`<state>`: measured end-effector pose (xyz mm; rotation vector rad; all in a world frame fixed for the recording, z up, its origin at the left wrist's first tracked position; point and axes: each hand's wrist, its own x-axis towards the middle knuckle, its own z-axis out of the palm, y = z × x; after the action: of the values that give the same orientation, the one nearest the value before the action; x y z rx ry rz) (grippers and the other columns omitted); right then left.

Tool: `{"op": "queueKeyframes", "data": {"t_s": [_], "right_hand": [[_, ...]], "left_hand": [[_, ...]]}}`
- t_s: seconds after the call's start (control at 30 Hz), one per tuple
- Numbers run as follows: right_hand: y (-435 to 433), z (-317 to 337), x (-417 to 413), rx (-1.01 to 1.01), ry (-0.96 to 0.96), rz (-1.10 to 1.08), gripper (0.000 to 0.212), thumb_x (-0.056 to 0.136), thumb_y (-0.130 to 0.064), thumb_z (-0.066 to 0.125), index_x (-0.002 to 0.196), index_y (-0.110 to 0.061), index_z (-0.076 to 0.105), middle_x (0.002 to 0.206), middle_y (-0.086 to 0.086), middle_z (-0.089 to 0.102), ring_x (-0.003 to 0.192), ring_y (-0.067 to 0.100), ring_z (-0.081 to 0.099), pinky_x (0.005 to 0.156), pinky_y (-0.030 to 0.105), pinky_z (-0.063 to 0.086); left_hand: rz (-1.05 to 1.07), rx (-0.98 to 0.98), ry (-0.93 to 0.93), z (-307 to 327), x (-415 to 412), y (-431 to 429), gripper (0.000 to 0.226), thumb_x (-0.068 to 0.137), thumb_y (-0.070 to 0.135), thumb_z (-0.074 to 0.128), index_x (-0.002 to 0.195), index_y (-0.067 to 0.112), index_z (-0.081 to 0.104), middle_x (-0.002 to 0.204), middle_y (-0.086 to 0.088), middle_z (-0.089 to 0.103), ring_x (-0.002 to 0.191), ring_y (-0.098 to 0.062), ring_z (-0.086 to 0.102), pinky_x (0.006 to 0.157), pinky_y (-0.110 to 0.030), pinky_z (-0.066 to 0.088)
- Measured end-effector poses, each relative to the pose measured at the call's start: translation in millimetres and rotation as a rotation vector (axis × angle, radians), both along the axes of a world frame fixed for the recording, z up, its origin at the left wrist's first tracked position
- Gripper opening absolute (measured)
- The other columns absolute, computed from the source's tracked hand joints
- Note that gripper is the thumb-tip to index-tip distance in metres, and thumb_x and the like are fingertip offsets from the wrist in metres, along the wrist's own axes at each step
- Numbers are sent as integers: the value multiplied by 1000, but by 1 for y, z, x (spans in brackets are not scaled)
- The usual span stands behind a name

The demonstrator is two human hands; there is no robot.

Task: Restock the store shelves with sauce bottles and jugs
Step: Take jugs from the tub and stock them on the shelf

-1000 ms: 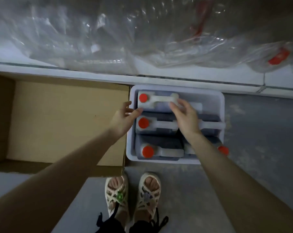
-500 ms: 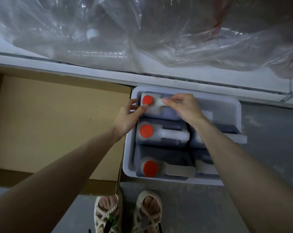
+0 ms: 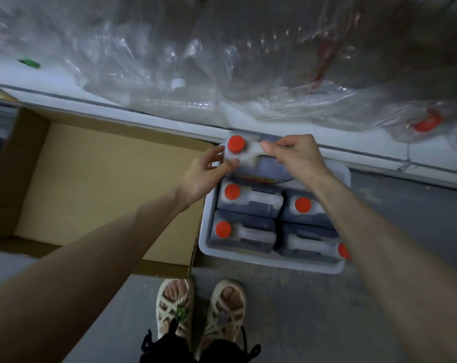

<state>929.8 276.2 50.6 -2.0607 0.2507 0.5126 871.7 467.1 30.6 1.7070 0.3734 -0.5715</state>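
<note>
A jug of dark sauce (image 3: 258, 167) with a red cap and white handle is raised above the far end of a white plastic tub (image 3: 264, 262) on the floor. My right hand (image 3: 298, 155) grips its handle from above. My left hand (image 3: 207, 170) holds the jug's shoulder just below the cap. Several more red-capped jugs (image 3: 249, 203) stand packed in the tub beneath. The white shelf (image 3: 248, 124) runs across the view just beyond the tub.
An open cardboard box (image 3: 96, 184) lies on the floor left of the tub, touching it. Clear plastic bags of bottles (image 3: 222, 61) cover the shelf. My sandalled feet (image 3: 201, 310) stand on the grey floor just before the tub.
Both hands have closed on the far jug and lifted it up out of the tub toward the shelf edge. A second row of jugs has come into sight beneath my right arm.
</note>
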Motion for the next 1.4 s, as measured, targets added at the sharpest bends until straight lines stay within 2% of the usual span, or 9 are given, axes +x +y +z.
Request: {"op": "queueKeyframes", "data": {"t_s": [0.1,0.23,0.4,0.5,0.63,0.83,0.9,1.17,1.4], "right_hand": [[1,74,-4,6,-21,-13,29,85,-29,72,72,-3,67,57,0,50,53,4,45,57,17,35],[-2,190,-10,0,-54,46,33,85,-31,71,59,-14,60,53,-3,49,48,1,44,52,12,34],[1,352,-15,-8,-112,116,45,81,-38,74,52,-11,54,51,2,45,52,10,39,55,26,30],[3,458,-18,-7,-177,142,48,82,-36,73,49,-9,50,48,4,41,48,9,36,49,20,28],[6,600,-23,3,-320,176,50,81,-36,74,47,-10,48,49,7,40,55,14,37,48,21,26],[18,784,-30,15,-528,234,43,77,-35,78,42,-17,61,46,-8,56,46,-3,45,52,18,35],[21,835,-37,36,-580,257,32,78,-34,77,54,-16,67,45,-13,57,44,-4,48,51,16,38],[50,972,-57,-13,-828,363,26,77,-28,78,87,-5,75,73,4,66,69,15,56,63,28,44],[105,1021,-53,14,-959,339,18,75,-28,79,83,-12,75,81,2,71,72,6,60,73,21,47]], "left_hand": [[-14,-52,-38,63,-5,2,63,84,38,71,140,20,47,133,3,57,104,-2,59,76,-6,46],[-84,-83,-121,168,-5,8,78,65,51,79,134,33,48,129,11,59,121,-9,54,106,-35,43],[-174,-85,-237,317,-4,13,97,58,35,89,142,27,40,135,6,54,123,-10,51,98,-22,45],[-182,-120,-326,409,-6,11,94,64,5,85,143,18,36,130,2,57,112,-1,56,83,-11,47],[-190,-90,-490,532,-6,15,92,63,-6,83,140,15,37,124,10,56,105,10,56,82,-9,46],[-49,-75,-739,696,-14,28,87,50,19,94,124,26,49,124,5,61,113,-8,60,94,-29,51],[-20,-70,-814,745,-16,34,86,43,34,91,119,27,51,122,6,63,112,-8,60,94,-31,51],[20,10,-1006,879,-17,77,97,41,43,90,128,22,51,122,6,64,111,-10,61,98,-38,50],[-55,31,-1122,942,-8,135,85,47,37,88,124,26,52,121,7,62,109,-9,61,85,-23,53]]}}
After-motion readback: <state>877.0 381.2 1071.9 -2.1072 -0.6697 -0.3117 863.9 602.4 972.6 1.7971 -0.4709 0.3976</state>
